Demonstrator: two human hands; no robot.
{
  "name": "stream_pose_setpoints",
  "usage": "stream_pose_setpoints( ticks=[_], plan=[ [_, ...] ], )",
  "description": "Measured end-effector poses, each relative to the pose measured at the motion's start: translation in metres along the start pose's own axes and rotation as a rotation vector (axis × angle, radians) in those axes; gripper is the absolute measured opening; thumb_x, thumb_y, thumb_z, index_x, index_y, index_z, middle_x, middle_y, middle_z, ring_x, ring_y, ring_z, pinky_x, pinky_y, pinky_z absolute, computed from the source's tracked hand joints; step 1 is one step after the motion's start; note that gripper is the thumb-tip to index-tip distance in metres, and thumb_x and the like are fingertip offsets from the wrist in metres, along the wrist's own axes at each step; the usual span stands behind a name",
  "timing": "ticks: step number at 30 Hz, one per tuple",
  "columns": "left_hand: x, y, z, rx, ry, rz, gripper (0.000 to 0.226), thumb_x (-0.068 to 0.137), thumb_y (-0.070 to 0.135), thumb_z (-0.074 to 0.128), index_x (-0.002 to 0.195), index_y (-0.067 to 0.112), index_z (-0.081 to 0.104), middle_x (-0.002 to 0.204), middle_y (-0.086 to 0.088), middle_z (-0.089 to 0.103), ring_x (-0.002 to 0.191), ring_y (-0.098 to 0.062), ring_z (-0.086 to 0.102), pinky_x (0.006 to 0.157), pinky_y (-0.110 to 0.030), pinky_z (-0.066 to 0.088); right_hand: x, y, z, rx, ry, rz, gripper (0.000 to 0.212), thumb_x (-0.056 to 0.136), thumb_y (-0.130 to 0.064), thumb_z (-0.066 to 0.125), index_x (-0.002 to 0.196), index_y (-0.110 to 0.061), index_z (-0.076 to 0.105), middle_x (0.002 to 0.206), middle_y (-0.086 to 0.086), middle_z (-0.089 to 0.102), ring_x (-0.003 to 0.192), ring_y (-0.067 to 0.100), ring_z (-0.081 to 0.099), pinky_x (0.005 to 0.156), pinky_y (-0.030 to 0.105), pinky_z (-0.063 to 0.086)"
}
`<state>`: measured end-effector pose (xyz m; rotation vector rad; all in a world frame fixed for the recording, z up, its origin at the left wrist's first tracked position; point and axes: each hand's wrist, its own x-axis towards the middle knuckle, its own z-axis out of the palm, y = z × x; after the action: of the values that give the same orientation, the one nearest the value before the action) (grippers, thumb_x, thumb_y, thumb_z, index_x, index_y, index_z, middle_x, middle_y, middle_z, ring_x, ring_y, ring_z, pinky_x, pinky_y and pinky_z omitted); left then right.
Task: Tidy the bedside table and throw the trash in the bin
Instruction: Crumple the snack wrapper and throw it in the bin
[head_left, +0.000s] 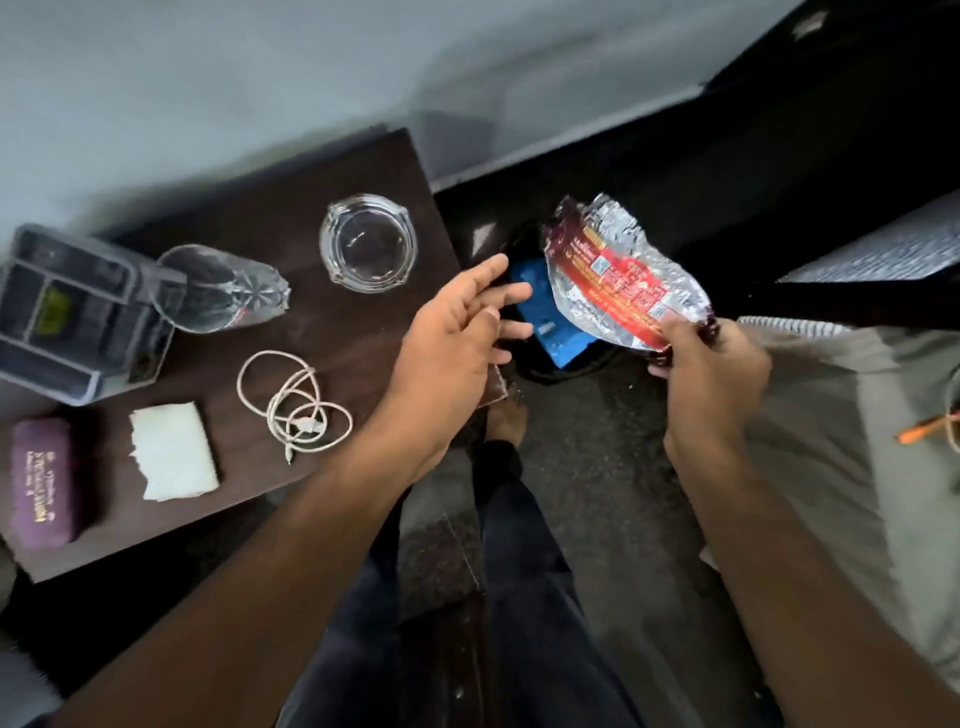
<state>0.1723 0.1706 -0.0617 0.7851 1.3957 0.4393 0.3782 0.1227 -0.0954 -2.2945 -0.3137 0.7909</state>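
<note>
My right hand (709, 371) pinches the lower end of a crumpled red and silver foil wrapper (618, 275) and holds it up over a black bin (561, 358) on the floor, which has something blue (540, 312) inside. My left hand (457, 338) hovers open with spread fingers at the right edge of the dark wooden bedside table (332, 322), empty, just left of the bin. On the table lie a clear plastic bottle (223, 288) on its side, a folded white tissue (171, 449), a coiled white cable (296, 405) and a glass ashtray (369, 241).
A grey tray-like device (67, 312) sits at the table's left end, with a purple case (41, 483) in front of it. A bed with grey cover (831, 415) is at the right. My legs and a bare foot (506, 415) stand between table and bed.
</note>
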Motion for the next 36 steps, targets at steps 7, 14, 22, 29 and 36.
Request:
stream_pose_setpoints(
  ticks=[7, 14, 22, 29, 36],
  plan=[
    [0.026, -0.02, 0.025, 0.078, -0.009, -0.093, 0.051, 0.105, 0.008, 0.047, 0.153, 0.021, 0.042, 0.15, 0.005, 0.057, 0.134, -0.013, 0.058, 0.115, -0.04, 0.045, 0.061, 0.055, 0.041, -0.284, -0.052, 0.102, 0.025, 0.084, -0.029, 0.069, 0.094, -0.005, 0.073, 0.091, 0.013, 0.077, 0.083, 0.032, 0.075, 0.067, 0.04, 0.061],
    [0.039, -0.019, 0.036, 0.101, 0.002, -0.131, 0.054, 0.105, 0.012, 0.048, 0.156, 0.025, 0.036, 0.151, 0.009, 0.055, 0.136, -0.008, 0.054, 0.119, -0.039, 0.04, 0.082, 0.06, 0.064, -0.329, -0.32, 0.336, 0.049, 0.09, -0.039, 0.073, 0.123, -0.003, 0.066, 0.111, 0.014, 0.071, 0.102, 0.031, 0.07, 0.089, 0.05, 0.061],
    [0.049, -0.006, 0.04, 0.101, -0.008, -0.069, 0.052, 0.105, 0.011, 0.05, 0.153, 0.027, 0.042, 0.145, 0.01, 0.059, 0.129, -0.003, 0.058, 0.114, -0.03, 0.044, 0.063, 0.03, 0.069, -0.278, -0.434, 0.204, 0.011, 0.095, -0.022, 0.061, 0.087, -0.02, 0.067, 0.101, 0.01, 0.074, 0.087, 0.023, 0.072, 0.077, 0.042, 0.062],
    [0.035, 0.004, 0.026, 0.016, 0.018, 0.0, 0.047, 0.103, 0.005, 0.051, 0.146, 0.025, 0.052, 0.136, 0.009, 0.064, 0.12, 0.002, 0.063, 0.1, -0.018, 0.05, 0.015, -0.033, 0.077, -0.105, -0.422, -0.182, 0.019, 0.095, -0.006, 0.058, 0.098, -0.014, 0.075, 0.083, 0.004, 0.076, 0.072, 0.01, 0.072, 0.056, 0.012, 0.052],
    [0.001, 0.0, -0.024, -0.087, 0.134, 0.044, 0.036, 0.102, 0.002, 0.049, 0.127, 0.02, 0.068, 0.114, 0.003, 0.076, 0.096, -0.005, 0.073, 0.08, -0.017, 0.054, -0.048, -0.091, 0.089, -0.054, -0.542, -0.45, 0.018, 0.093, -0.008, 0.06, 0.092, -0.017, 0.076, 0.069, -0.004, 0.072, 0.061, 0.003, 0.067, 0.055, 0.011, 0.048]
  ],
)
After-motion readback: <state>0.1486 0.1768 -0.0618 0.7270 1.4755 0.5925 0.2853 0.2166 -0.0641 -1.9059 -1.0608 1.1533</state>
